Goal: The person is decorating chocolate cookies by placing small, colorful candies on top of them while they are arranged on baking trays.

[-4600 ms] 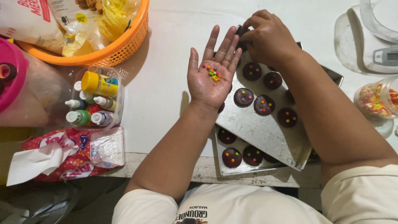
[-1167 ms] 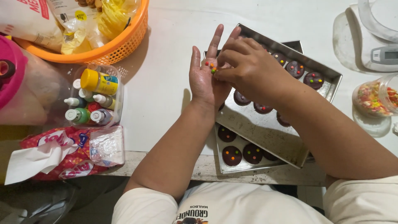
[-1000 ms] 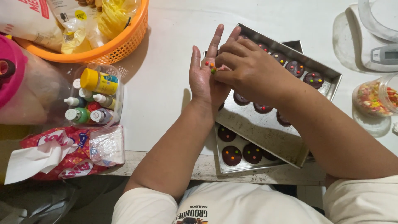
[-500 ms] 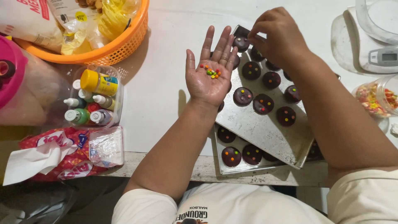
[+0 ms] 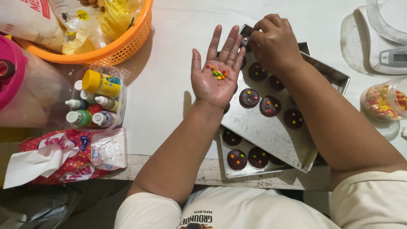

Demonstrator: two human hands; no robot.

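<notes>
- White and plain, the surface (image 5: 169, 63) carries baking things on every side of the person's two bare arms.
- Half a second ago the right hand (image 5: 273, 42) was over the far end of the upper shiny metal baking tray (image 5: 271, 135), fingers reaching down; now it sits a little lower on that same far corner, fingers curled together and pressed toward a dark round chocolate cookie (image 5: 245, 40) there. Whether it pinches a candy I cannot tell.
- A second ago the right hand was picking from the left palm; the move to the tray suggests one candy is being set on a cookie.
- Left hand (image 5: 216, 76) stays flat and open, palm up, fingers spread, beside the tray's left edge, cradling a small heap of tiny coloured round candies (image 5: 218, 73), roughly eight to ten.
- Cookies on the upper tray: about six in view, most with coloured dots.
- Lower metal tray (image 5: 224, 169), partly covered by the upper one: about four cookies visible.
- Two trays in all.
- One clear tub of small colouring bottles (image 5: 99, 99), around six bottles.
- One orange plastic basket (image 5: 123, 42), one clear jar of mixed candies (image 5: 381, 101), one white kitchen scale (image 5: 390, 51), one red-and-white packet (image 5: 63, 157).
</notes>
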